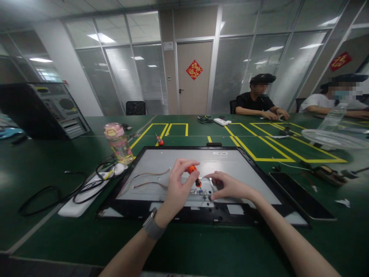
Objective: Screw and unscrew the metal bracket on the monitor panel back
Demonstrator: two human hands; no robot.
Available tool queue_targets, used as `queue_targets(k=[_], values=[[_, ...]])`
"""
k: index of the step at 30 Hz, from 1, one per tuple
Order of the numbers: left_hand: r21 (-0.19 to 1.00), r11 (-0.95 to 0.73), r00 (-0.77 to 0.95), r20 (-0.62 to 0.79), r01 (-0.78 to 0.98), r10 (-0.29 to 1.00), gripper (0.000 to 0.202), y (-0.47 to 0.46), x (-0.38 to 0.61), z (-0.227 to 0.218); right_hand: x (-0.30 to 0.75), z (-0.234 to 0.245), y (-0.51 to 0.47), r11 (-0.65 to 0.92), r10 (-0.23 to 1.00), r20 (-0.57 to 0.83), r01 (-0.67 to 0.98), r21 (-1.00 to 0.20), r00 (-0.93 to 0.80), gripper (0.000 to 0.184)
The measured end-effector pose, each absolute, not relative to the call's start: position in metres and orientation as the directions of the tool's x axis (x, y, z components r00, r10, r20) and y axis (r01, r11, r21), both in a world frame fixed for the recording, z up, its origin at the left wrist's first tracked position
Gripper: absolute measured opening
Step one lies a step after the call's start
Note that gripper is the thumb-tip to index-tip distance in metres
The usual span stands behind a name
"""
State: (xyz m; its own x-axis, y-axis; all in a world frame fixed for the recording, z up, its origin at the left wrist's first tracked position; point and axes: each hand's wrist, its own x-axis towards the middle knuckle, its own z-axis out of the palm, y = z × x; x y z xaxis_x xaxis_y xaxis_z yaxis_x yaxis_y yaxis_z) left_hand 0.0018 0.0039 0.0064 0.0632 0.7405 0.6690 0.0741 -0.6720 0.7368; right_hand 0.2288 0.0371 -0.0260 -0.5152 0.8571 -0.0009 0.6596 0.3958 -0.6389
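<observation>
A flat display panel [150,159] with a black frame and a grey metal back lies on the green table. My left hand [180,181] holds an orange and black screwdriver [196,176], its tip slanting down to a small board [201,192] near the panel's lower middle. My right hand [227,185] rests beside that board, thumb and forefinger bent apart around its right end. Whether those fingers pinch a small part is hard to make out. Thin loose wires [150,184] run across the panel's left half.
Left of the panel are a white power strip [83,196] with black cables and a drink bottle [118,144]. A red-handled screwdriver [160,141] lies behind it. At the right are a dark phone-like slab [300,194] and a white fan guard [334,138]. Two people sit across the table.
</observation>
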Motion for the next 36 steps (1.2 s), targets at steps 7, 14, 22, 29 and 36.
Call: queue_targets(k=[7,14,22,29,36], values=[[0.763,-0.641,0.017,0.642,0.085,0.766,0.025,0.0030,-0.0009,0.0036,0.2296,-0.0257,0.0366,0.399,0.854,0.002,0.651,-0.646,-0.521,0.072],[0.709,-0.682,-0.022,0.696,0.176,0.718,0.017,0.0040,0.0004,0.0067,0.2294,-0.0243,0.0359,0.393,0.858,-0.005,0.662,-0.639,-0.514,0.072],[0.754,-0.655,0.024,0.655,0.040,0.755,0.026,0.0001,0.0013,0.0039,0.2297,-0.0241,0.0361,0.403,0.851,-0.009,0.664,-0.630,-0.525,0.071],[0.738,-0.667,-0.075,0.674,0.103,0.735,0.024,-0.0021,0.0066,0.0034,0.2298,-0.0228,0.0350,0.387,0.861,-0.016,0.677,-0.626,-0.508,0.069],[0.700,-0.702,-0.075,0.713,0.130,0.697,0.015,-0.0054,0.0069,0.0029,0.2305,-0.0249,0.0359,0.400,0.855,-0.006,0.667,-0.629,-0.519,0.071]])
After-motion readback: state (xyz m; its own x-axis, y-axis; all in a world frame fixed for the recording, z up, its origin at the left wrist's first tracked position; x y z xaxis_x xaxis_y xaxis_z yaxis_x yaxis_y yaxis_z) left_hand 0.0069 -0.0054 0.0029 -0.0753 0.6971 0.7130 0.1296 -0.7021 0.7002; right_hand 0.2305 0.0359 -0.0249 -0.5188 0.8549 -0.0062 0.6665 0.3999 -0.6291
